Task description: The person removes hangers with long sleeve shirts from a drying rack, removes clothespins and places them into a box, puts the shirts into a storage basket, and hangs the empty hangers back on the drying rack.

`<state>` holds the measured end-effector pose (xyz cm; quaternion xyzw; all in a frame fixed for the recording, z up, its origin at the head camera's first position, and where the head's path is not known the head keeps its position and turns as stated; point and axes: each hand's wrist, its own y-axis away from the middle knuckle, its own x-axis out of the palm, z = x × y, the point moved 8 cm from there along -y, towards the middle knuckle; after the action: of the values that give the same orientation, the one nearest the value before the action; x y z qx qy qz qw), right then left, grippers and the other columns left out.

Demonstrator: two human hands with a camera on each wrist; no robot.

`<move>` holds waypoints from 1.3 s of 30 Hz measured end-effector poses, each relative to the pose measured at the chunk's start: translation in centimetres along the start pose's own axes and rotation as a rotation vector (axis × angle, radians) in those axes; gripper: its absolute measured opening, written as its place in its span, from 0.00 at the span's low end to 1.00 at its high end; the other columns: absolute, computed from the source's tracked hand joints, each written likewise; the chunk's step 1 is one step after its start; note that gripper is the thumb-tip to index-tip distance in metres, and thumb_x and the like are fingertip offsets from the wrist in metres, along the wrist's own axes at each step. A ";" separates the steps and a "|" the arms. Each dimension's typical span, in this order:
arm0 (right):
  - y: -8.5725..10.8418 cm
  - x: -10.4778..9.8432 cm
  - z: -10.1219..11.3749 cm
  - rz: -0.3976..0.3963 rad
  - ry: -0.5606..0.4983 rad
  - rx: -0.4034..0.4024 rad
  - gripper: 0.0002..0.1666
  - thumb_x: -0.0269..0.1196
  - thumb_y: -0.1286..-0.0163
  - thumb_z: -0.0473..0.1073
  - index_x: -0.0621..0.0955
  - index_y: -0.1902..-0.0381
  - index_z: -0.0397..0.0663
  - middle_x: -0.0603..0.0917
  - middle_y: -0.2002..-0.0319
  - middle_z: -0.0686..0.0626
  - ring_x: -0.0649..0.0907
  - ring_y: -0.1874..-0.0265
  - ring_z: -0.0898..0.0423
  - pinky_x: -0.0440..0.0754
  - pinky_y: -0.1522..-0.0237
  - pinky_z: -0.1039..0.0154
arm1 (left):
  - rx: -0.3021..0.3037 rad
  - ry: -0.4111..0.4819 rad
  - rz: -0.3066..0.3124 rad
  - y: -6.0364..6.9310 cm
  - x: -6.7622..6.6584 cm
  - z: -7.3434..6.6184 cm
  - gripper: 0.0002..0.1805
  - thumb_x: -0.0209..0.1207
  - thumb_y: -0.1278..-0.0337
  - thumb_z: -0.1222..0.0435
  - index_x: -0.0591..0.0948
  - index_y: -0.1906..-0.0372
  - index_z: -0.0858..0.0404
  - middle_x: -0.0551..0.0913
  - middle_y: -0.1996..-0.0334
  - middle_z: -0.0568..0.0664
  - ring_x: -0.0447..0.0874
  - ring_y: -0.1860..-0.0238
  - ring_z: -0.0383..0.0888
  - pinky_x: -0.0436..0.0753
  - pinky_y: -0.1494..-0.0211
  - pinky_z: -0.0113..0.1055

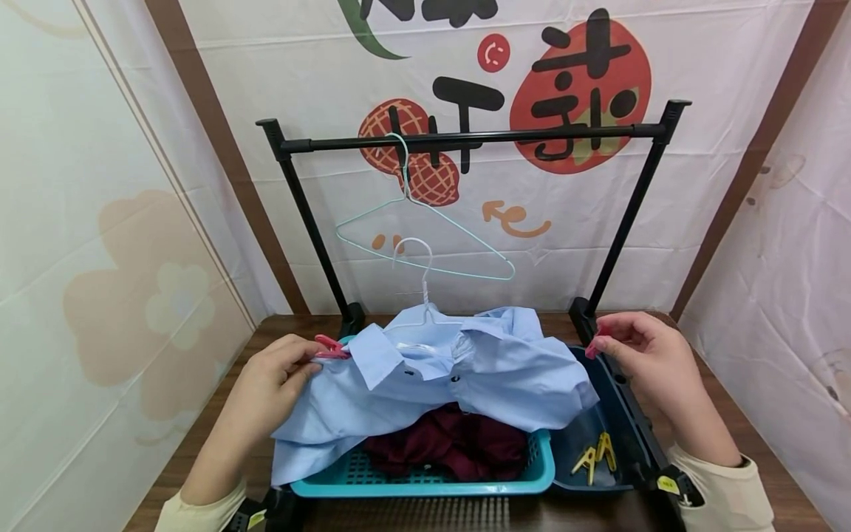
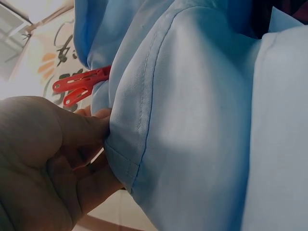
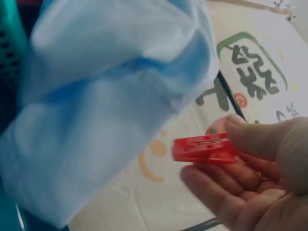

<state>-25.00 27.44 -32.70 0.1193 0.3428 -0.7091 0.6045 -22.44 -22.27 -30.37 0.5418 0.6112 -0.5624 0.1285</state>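
Observation:
A light blue shirt [image 1: 518,391] is on a white hanger [image 1: 425,284] and drapes over a teal basket [image 1: 425,489]. My left hand [image 1: 275,380] pinches the shirt's fabric at its left shoulder. Just above those fingertips, a red clothespin [image 2: 82,84] grips the shirt by itself. Off the shirt's right side, my right hand [image 1: 651,362] holds a second red clothespin [image 3: 202,149] between thumb and fingers, apart from the cloth. Dark red cloth [image 1: 459,443] lies in the basket, partly hidden beneath the shirt.
Behind the shirt stands a black rack [image 1: 492,137], with a mint green hanger [image 1: 459,273] hooked on its bar. To the basket's right is a dark blue bin [image 1: 565,436] holding yellow clothespins [image 1: 595,459]. Printed fabric walls enclose the wooden table [image 1: 764,473].

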 end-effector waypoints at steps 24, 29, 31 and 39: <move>0.1 0.2 -0.9 0.170 0.169 0.078 0.27 0.63 0.26 0.62 0.83 0.44 0.47 0.86 0.52 0.43 0.82 0.56 0.47 0.80 0.59 0.59 | -0.042 -0.001 0.015 -0.1 0.2 0.9 0.12 0.69 0.41 0.73 0.87 0.57 0.55 0.84 0.60 0.42 0.77 0.65 0.42 0.77 0.63 0.35; 0.8 -0.1 1.4 0.118 0.135 0.003 0.22 0.62 0.25 0.61 0.84 0.45 0.53 0.88 0.53 0.47 0.83 0.58 0.52 0.82 0.61 0.66 | -0.057 0.016 0.035 0.0 0.3 1.0 0.11 0.68 0.40 0.73 0.88 0.57 0.55 0.84 0.60 0.42 0.77 0.64 0.42 0.77 0.62 0.35; 1.3 -0.4 2.7 0.081 0.111 -0.041 0.18 0.63 0.25 0.58 0.84 0.47 0.55 0.88 0.53 0.49 0.83 0.59 0.57 0.82 0.62 0.70 | -0.057 0.019 0.037 0.0 0.4 1.0 0.10 0.68 0.40 0.72 0.88 0.58 0.54 0.84 0.60 0.42 0.77 0.64 0.41 0.77 0.61 0.35; 2.9 -0.6 9.4 0.000 -0.070 -0.284 0.10 0.68 0.29 0.37 0.86 0.52 0.53 0.88 0.58 0.55 0.84 0.63 0.63 0.82 0.63 0.74 | -0.084 0.030 0.053 0.0 0.3 1.3 0.10 0.68 0.38 0.72 0.87 0.58 0.54 0.84 0.59 0.42 0.78 0.63 0.42 0.79 0.60 0.36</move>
<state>-19.84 21.86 -26.43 0.0076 0.4183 -0.6572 0.6269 -23.13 -23.13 -31.07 0.5604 0.6214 -0.5246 0.1569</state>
